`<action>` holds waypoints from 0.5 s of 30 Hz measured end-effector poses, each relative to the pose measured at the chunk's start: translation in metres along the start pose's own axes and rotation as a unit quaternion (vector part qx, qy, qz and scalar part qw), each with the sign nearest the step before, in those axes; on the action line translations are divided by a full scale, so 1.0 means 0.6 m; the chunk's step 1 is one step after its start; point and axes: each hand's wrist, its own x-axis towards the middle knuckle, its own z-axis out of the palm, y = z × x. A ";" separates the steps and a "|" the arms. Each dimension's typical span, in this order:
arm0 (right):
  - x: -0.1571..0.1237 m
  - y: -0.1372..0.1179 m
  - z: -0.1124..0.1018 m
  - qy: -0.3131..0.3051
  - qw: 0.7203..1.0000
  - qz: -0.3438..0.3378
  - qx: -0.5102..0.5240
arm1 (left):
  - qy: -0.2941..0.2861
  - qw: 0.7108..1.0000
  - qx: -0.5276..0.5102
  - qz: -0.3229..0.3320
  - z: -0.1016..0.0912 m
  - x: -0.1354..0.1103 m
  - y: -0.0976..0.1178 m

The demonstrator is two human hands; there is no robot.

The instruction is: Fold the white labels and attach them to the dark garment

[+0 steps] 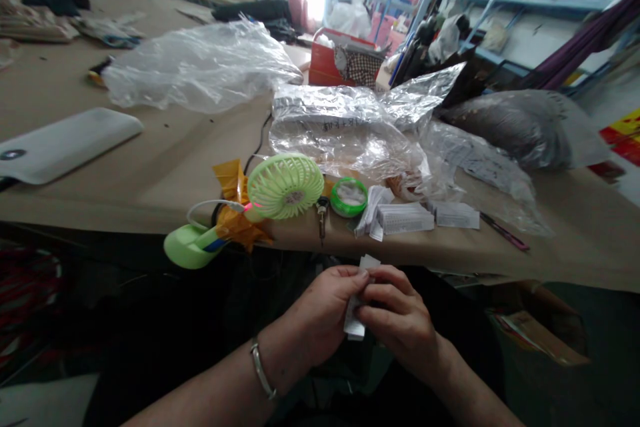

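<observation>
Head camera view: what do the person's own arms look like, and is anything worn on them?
The left arm and right arm are bare, with no sleeves or gloves showing. A plain, smooth, silver-coloured bangle circles the left wrist; the right wrist shows no band.

The paper slip (356,320) between your fingers is thin, matt white paper, and the bangle (261,368) on your wrist is smooth, polished metal. The pale green fan (285,185) is matt plastic, with glossy amber tape (233,180) beside it. Behind the fan, the crumpled clear plastic bag (345,137) shines, while the brown paper (150,173) under it looks matt.
</observation>
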 end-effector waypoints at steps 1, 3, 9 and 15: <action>0.000 -0.002 -0.001 -0.004 1.000 0.006 0.004 | 0.005 1.000 0.001 0.000 0.000 0.000 -0.001; 0.000 -0.005 -0.003 -0.009 1.000 0.017 0.013 | 0.016 1.000 0.005 0.001 -0.001 0.001 -0.004; -0.006 -0.007 -0.003 -0.010 0.999 0.032 0.034 | 0.009 1.000 0.018 0.002 -0.002 0.004 -0.010; -0.015 -0.005 -0.015 -0.030 0.999 0.036 0.019 | 0.029 0.999 0.032 -0.002 -0.006 0.004 -0.008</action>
